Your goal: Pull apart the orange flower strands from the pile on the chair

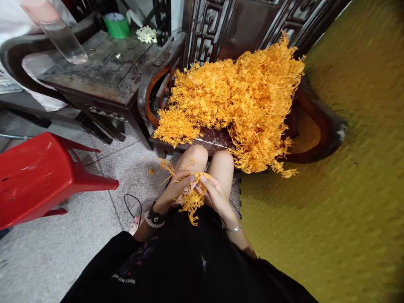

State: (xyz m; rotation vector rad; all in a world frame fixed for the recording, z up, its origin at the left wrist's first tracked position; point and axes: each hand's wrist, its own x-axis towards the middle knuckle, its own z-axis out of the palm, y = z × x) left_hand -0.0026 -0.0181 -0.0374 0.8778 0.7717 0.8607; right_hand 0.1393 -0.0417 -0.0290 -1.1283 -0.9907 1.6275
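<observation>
Both my hands meet over my lap, just above my knees. My left hand [176,185] and my right hand [213,191] are closed on a small bunch of orange plastic sprigs [191,202], with thin stems poking out to the left and a tuft hanging down. A big pile of the same orange sprigs [240,97] lies on the dark wooden chair seat [211,136] right in front of my knees.
A red plastic stool [41,172] lies tipped at the left on the grey tiled floor. A dark wooden side table [104,75] carries a green tape roll [116,24] and white flowers [147,34]. A yellow mat [331,202] covers the right side. A black cable [134,202] loops near my left wrist.
</observation>
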